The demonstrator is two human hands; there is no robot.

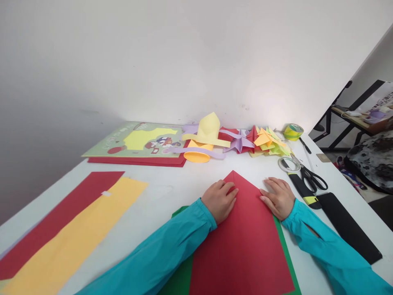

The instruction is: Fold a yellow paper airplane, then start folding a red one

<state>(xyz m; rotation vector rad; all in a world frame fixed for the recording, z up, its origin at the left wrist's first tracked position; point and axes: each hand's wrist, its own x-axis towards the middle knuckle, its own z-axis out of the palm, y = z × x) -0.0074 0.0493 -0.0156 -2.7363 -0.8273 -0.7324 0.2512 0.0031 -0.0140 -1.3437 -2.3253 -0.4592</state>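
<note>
Red sheet point(242, 246): lying over green paper point(179, 283)
Left hand point(219, 200): pressing it, fingers loosely bent
Right hand point(278, 198): touching its edge, fingers parted
Printed cover point(139, 142): bearing blurred lettering

The view's bottom edge cuts off the red paper point(242, 250), which hides much of the green sheet point(181, 279).

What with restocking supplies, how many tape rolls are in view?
2: a yellow-green roll near the wall, and a pale roll beside the scissors. Others may be hidden.
</note>
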